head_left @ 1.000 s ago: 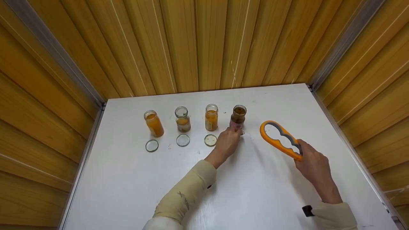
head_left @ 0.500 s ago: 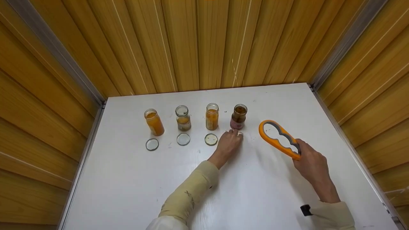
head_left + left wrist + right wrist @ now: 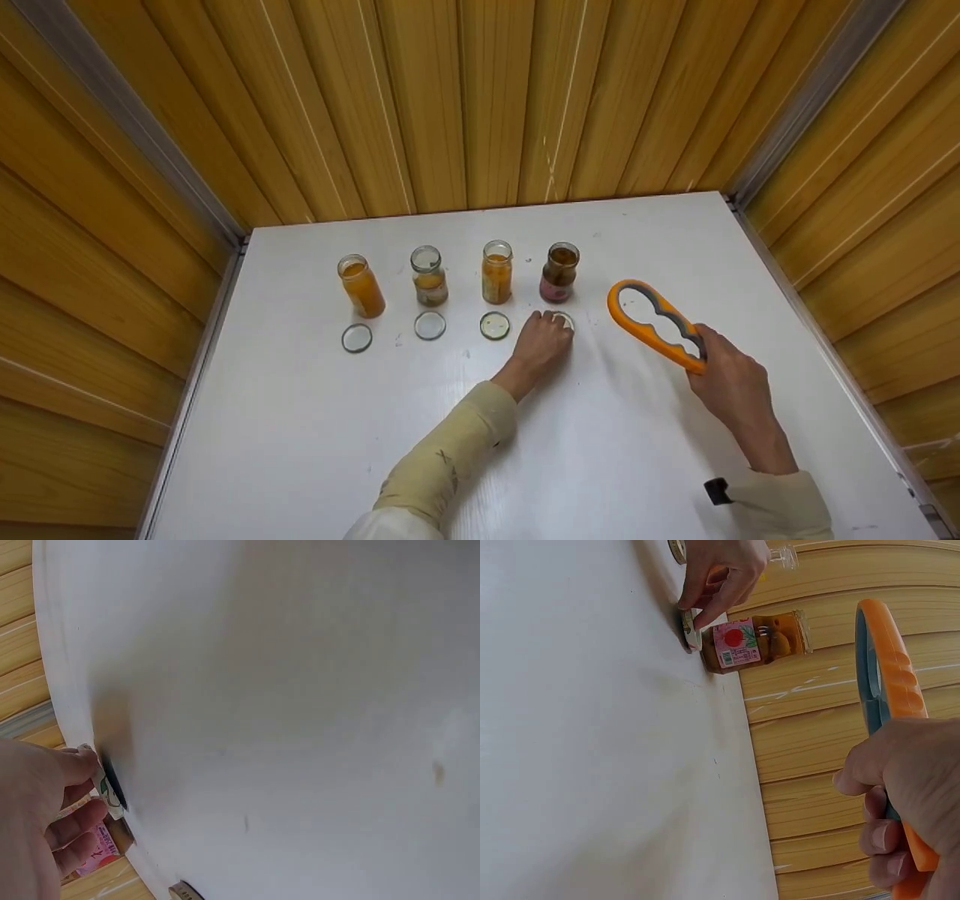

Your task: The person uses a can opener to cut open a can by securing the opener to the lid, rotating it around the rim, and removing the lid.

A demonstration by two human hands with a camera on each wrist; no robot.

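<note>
My left hand (image 3: 542, 339) pinches a round jar lid (image 3: 565, 320) by its edges at the tabletop. The fingers hide much of the lid in the head view; in the right wrist view the lid (image 3: 692, 631) lies between thumb and fingers. Just behind it stands a lidless glass jar with a pink label (image 3: 558, 283) and dark contents. Off to the right, my right hand (image 3: 735, 382) grips one end of an orange and grey jar opener (image 3: 651, 334), held above the table with its scalloped opening pointing away toward the jars.
Three more open jars stand in a row leftward: an orange-filled jar (image 3: 496, 281), a partly filled jar (image 3: 430, 285) and another orange jar (image 3: 364, 292). Before each lies a lid: one lid (image 3: 494, 325), a second lid (image 3: 430, 325), a third lid (image 3: 357, 338). Wooden walls border the white table (image 3: 300, 435).
My left hand has drawn back slightly from the base of the pink-labelled jar, bringing the lid toward me and more into sight. The right hand and opener have barely moved.
</note>
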